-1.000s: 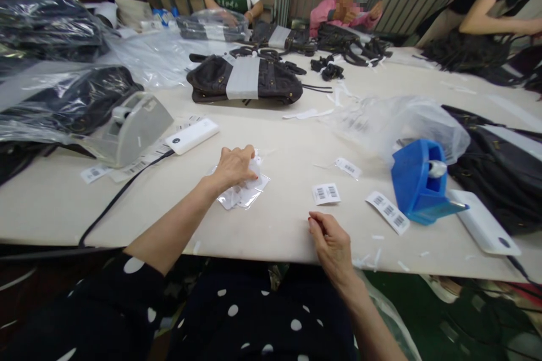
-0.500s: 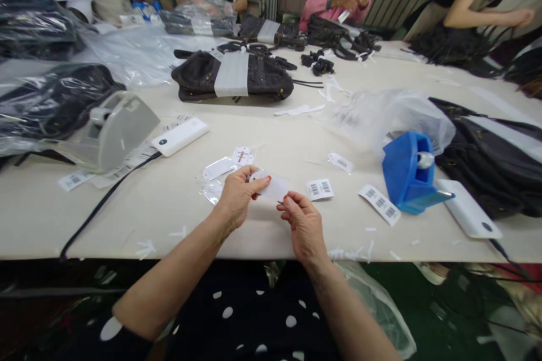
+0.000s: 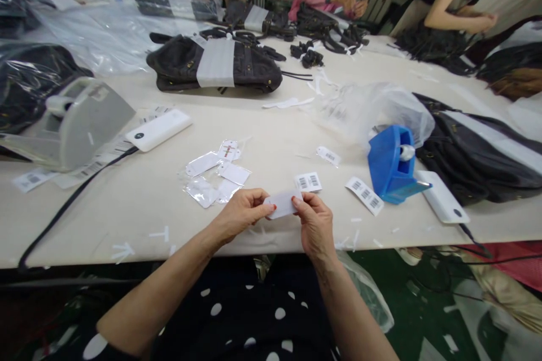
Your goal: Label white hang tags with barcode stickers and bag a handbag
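Observation:
A white hang tag (image 3: 283,206) is stretched level between my two hands, just above the table's front edge. My left hand (image 3: 248,208) pinches its left end between thumb and fingers. At the other end, my right hand (image 3: 314,220) grips it the same way. Several white tags in clear sleeves (image 3: 203,163) lie loosely together to the left of my hands. Right behind my right hand is a small sheet of barcode stickers (image 3: 309,182). A single barcode tag (image 3: 328,156) lies farther back, and a longer barcode strip (image 3: 365,195) is to the right.
A blue tape dispenser (image 3: 392,166) and a white corded device (image 3: 442,197) stand at right, a grey dispenser (image 3: 80,124) at left. A dark bag (image 3: 173,65) with a pale wrap lies ahead. Clear plastic (image 3: 351,115) sits right of centre. Co-workers handle bags across the table.
My right hand has moved from the tag's lower corner to its right end, and the tag is now held more level. The camera view has shifted slightly.

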Demonstrator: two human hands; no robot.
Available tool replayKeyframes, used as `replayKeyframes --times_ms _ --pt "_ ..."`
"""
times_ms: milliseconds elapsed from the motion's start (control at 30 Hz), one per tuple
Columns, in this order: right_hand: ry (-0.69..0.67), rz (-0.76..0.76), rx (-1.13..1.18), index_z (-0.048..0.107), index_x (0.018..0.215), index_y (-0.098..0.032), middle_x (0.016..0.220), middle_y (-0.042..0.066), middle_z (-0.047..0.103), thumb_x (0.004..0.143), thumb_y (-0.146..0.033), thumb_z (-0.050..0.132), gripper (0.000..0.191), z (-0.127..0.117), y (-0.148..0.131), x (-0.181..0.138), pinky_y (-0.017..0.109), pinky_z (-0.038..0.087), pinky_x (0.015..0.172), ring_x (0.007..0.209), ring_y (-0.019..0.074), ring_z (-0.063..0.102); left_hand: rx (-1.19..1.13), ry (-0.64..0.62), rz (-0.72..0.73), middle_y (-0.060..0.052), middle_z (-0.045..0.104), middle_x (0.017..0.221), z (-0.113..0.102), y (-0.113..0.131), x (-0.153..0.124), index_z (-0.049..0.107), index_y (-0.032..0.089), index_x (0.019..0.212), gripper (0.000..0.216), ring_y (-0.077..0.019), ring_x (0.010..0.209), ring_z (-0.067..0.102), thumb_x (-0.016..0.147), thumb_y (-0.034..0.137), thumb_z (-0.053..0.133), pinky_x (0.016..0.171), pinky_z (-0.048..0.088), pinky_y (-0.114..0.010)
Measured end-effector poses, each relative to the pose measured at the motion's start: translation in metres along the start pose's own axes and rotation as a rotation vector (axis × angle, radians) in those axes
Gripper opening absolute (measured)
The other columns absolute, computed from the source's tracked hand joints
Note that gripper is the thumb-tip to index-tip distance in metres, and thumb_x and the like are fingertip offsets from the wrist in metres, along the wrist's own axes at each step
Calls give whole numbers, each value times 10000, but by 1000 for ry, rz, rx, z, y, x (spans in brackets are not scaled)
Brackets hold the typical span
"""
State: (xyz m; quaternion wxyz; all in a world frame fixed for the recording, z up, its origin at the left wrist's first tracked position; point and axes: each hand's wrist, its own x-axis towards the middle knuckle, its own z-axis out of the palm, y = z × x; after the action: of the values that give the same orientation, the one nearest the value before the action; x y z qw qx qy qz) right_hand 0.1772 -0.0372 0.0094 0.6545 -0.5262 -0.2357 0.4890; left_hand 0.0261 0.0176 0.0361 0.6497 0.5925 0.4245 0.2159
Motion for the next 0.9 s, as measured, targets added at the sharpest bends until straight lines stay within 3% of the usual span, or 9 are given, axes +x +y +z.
replayKeyframes --times_ms 133,300,567,700,767,900 --pt "58 85 82 632 706 -177 640 -32 566 593 -308 732 200 4 4 -1 219 354 546 573 87 446 -176 66 -67 23 559 505 12 -10 -2 536 132 642 260 -45 384 376 704 367 630 398 229 -176" --pt "120 123 137 610 624 -155 579 -41 558 564 -282 756 202 7 14 -5 212 340 535 545 76 435 -231 101 -61 26 560 481 21 -18 -1 542 125 619 254 -45 370 406 698 346 638 402 267 -170" --pt "66 74 65 664 771 -135 689 10 647 633 -303 716 224 6 27 -10 254 390 583 597 115 511 -199 68 -45 48 501 440 26 -11 3 516 128 594 270 -51 379 412 703 352 619 399 298 -162" --pt "88 21 -25 666 763 -137 678 -1 642 650 -309 701 209 4 28 -11 239 390 572 588 105 498 -168 103 -47 48 532 558 31 -7 4 585 143 801 262 -61 440 462 700 381 631 393 326 -153" --pt "70 -35 -109 662 770 -137 679 -2 635 684 -322 670 205 3 29 -12 244 400 588 598 109 500 -237 147 -56 45 542 592 35 -8 5 603 155 883 303 -52 423 446 692 388 637 370 300 -148" --pt "-81 -105 -271 653 828 -141 728 11 630 722 -333 632 221 -5 25 -11 256 415 648 670 130 521 -348 246 -93 34 532 564 38 -15 8 611 127 733 281 -30 368 385 671 400 641 340 236 -148"
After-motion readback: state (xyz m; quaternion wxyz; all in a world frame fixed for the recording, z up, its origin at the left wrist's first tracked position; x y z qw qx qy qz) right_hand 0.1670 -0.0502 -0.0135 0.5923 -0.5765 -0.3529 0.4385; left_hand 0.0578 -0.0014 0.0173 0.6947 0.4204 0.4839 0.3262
